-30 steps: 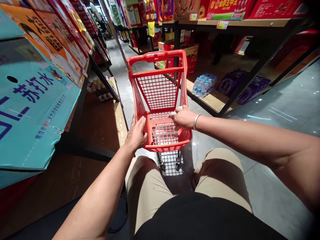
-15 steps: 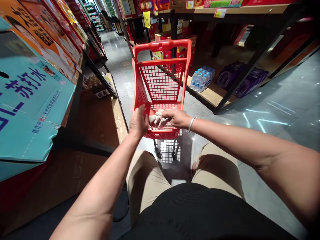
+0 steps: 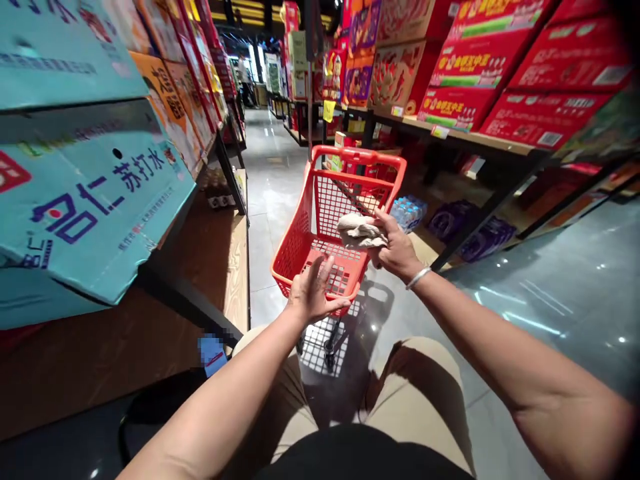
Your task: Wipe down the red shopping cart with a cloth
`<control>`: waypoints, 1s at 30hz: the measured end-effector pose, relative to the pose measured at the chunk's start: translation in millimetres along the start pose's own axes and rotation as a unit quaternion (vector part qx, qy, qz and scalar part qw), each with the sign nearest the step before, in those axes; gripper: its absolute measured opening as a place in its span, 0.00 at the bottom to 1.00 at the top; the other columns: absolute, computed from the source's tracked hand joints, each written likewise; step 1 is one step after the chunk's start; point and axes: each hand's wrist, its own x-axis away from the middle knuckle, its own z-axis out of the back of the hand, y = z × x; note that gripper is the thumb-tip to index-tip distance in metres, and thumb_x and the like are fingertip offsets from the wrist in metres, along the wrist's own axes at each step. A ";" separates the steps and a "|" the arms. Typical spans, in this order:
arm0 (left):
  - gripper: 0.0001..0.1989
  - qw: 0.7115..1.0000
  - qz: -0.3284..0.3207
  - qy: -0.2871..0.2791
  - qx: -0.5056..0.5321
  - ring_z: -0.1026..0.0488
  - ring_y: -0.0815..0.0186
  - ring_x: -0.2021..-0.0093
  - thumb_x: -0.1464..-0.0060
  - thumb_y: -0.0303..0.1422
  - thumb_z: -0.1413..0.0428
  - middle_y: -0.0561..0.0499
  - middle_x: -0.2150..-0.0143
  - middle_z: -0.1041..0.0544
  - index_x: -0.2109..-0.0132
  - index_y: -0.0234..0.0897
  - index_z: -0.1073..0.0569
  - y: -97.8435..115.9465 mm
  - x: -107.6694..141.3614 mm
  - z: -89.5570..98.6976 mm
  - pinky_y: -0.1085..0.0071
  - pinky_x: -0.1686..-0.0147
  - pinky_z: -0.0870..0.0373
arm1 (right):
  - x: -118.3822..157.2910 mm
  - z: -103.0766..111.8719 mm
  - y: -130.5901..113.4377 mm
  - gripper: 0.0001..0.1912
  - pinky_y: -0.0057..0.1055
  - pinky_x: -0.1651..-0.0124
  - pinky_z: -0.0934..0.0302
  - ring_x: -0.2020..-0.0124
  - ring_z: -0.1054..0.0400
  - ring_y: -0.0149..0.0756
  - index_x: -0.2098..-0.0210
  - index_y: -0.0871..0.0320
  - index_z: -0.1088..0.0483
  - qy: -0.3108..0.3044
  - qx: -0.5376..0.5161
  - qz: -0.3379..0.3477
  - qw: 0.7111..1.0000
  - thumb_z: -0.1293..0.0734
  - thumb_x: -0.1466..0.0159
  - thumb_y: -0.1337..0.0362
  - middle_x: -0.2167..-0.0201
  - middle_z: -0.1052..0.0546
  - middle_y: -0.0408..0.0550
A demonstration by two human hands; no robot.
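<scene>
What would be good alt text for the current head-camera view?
A person's right hand holds a bundled off-white cloth over a red shopping cart; the left hand is open near its closer end. Stacked boxes fill shelves on both sides.

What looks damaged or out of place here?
The teal carton with the hole, at left, looks damaged: its lower edge is ragged and bent, unlike the straight red boxes opposite. The red cart looks fine.

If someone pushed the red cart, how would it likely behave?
The red cart would probably roll readily: wheels show beneath it. The glossy floor should offer little drag. Openwork walls suggest a light build.
</scene>
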 end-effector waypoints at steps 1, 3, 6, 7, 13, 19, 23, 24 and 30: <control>0.53 1.000 0.001 -0.026 -0.017 0.28 0.47 0.48 0.54 0.66 0.44 0.38 0.34 0.35 0.28 0.44 0.44 1.0 0.0 3.6 0.56 0.53 0.33 | 1.9 6.8 4.6 0.32 0.48 0.37 0.42 0.41 0.36 0.47 0.39 0.58 0.34 0.005 0.050 0.024 0.998 0.34 0.43 0.72 0.42 0.29 0.56; 0.44 0.998 -0.011 -0.050 -0.032 0.28 0.50 0.52 0.49 0.64 0.46 0.42 0.43 0.27 0.31 0.47 0.36 2.5 0.0 10.4 0.56 0.54 0.37 | 13.2 10.3 11.4 0.28 0.50 0.37 0.41 0.39 0.37 0.50 0.46 0.57 0.28 -0.017 0.126 0.063 0.990 0.35 0.46 0.74 0.39 0.31 0.55; 0.34 0.999 -0.023 -0.043 -0.020 0.29 0.53 0.55 0.44 0.61 0.47 0.45 0.53 0.23 0.39 0.47 0.26 2.5 0.0 15.6 0.57 0.55 0.40 | 42.5 -5.1 10.8 0.26 0.52 0.43 0.35 0.45 0.34 0.51 0.47 0.55 0.27 -0.077 0.184 0.045 0.979 0.34 0.45 0.71 0.39 0.31 0.55; 0.32 0.999 -0.024 -0.038 -0.012 0.29 0.53 0.56 0.44 0.60 0.47 0.46 0.55 0.23 0.41 0.47 0.24 2.9 0.0 15.5 0.57 0.55 0.40 | 52.7 -12.5 6.9 0.24 0.51 0.43 0.34 0.46 0.33 0.51 0.46 0.54 0.27 -0.078 0.197 0.033 0.977 0.34 0.43 0.70 0.39 0.32 0.56; 0.11 0.988 -0.143 -0.032 0.039 0.27 0.58 0.58 0.39 0.35 0.48 0.49 0.62 0.20 0.58 0.39 0.21 13.9 2.0 4.4 0.58 0.52 0.36 | 94.6 -40.4 -33.0 0.26 0.47 0.44 0.32 0.46 0.34 0.49 0.43 0.43 0.30 -0.103 0.219 0.048 0.969 0.36 0.40 0.66 0.38 0.32 0.48; 0.11 0.991 -0.132 -0.015 0.031 0.27 0.55 0.56 0.41 0.35 0.47 0.46 0.59 0.20 0.59 0.39 0.21 12.4 5.8 3.9 0.58 0.55 0.33 | 99.2 -41.7 -39.9 0.25 0.45 0.45 0.32 0.48 0.34 0.49 0.41 0.46 0.30 -0.108 0.189 0.080 0.973 0.35 0.37 0.63 0.39 0.30 0.50; 0.13 0.992 -0.116 -0.021 0.048 0.28 0.57 0.58 0.40 0.42 0.46 0.47 0.59 0.21 0.58 0.42 0.20 4.0 4.3 7.0 0.61 0.57 0.34 | 76.0 -32.3 -32.9 0.22 0.44 0.43 0.36 0.48 0.36 0.48 0.42 0.46 0.28 -0.167 0.215 0.081 0.959 0.36 0.36 0.65 0.39 0.30 0.45; 0.14 0.992 -0.114 -0.024 0.049 0.28 0.58 0.60 0.39 0.44 0.47 0.48 0.61 0.22 0.59 0.43 0.20 1.5 3.4 6.9 0.61 0.58 0.35 | 67.1 -28.6 -30.1 0.22 0.43 0.43 0.36 0.48 0.37 0.47 0.43 0.45 0.28 -0.182 0.205 0.079 0.958 0.36 0.36 0.65 0.39 0.30 0.45; 0.28 0.989 -0.138 0.020 0.050 0.30 0.61 0.63 0.34 0.53 0.56 0.49 0.69 0.25 0.70 0.40 0.24 -11.4 4.3 -0.4 0.64 0.58 0.37 | -10.0 11.5 9.3 0.16 0.38 0.50 0.38 0.56 0.36 0.41 0.51 0.50 0.23 -0.205 0.270 0.028 0.940 0.38 0.34 0.67 0.48 0.27 0.49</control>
